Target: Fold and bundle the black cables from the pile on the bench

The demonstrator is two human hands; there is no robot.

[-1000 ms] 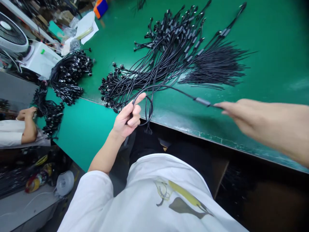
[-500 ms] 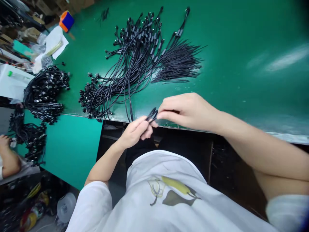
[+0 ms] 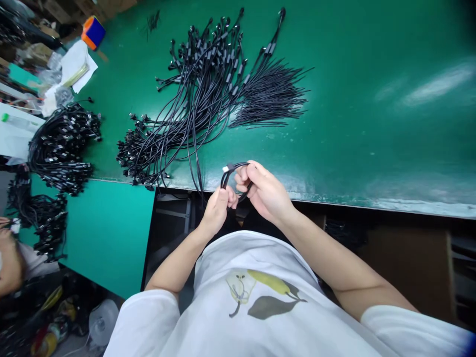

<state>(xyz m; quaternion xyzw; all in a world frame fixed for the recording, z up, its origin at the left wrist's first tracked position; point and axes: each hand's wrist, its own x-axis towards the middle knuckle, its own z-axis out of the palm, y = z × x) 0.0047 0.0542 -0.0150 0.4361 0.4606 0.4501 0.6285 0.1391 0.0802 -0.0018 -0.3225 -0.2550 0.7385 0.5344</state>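
A coiled black cable [image 3: 241, 164] hangs between my two hands at the near edge of the green table, a pale metal plug showing at the top of its loop. My left hand [image 3: 218, 207] is closed on the left side of the coil. Closed on the coil's right side is my right hand [image 3: 266, 191], its fingers curled round the loop. Beyond them lies a big tangle of black cables [image 3: 197, 99] with plugs at their ends. Touching its right side is a fan of thin black strips [image 3: 273, 94], perhaps cable ties.
Bundles of coiled cables [image 3: 65, 144] sit at the left, over the corner with a lower green board [image 3: 111, 233]. An orange and blue object [image 3: 92, 32] and white papers [image 3: 78, 64] lie at the far left. Another person's arm [image 3: 9, 258] shows at the left edge.
My right hand has turned and come down and left to grip the coil. The coil has opened into a wider loop, and its plug is now visible.
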